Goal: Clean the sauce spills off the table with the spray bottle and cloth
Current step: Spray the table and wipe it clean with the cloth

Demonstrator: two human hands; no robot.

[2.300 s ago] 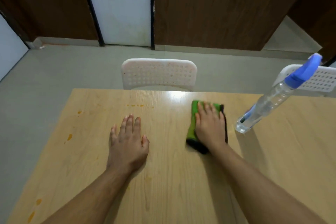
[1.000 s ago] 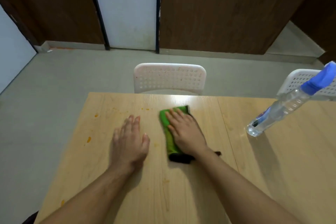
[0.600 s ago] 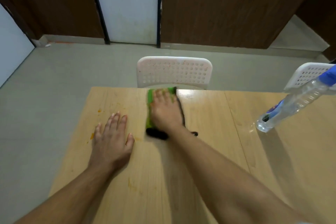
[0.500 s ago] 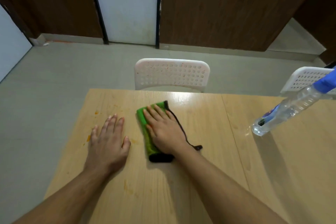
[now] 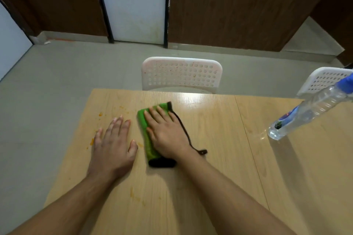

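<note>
Orange sauce spots [image 5: 133, 194] mark the near table [image 5: 210, 206]. Both hands lie flat, fingers straight — the left hand [image 5: 112, 147] on bare wood, the right hand [image 5: 168, 133] pressing the green cloth [image 5: 144, 129] just beside it. Far right stands the spray bottle [image 5: 305, 114] — behind, a white chair [image 5: 181, 74].

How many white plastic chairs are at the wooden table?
2. One white perforated plastic chair stands at the table's far edge, beyond the cloth; another is at the far right, partly behind the spray bottle and cut off.
</note>
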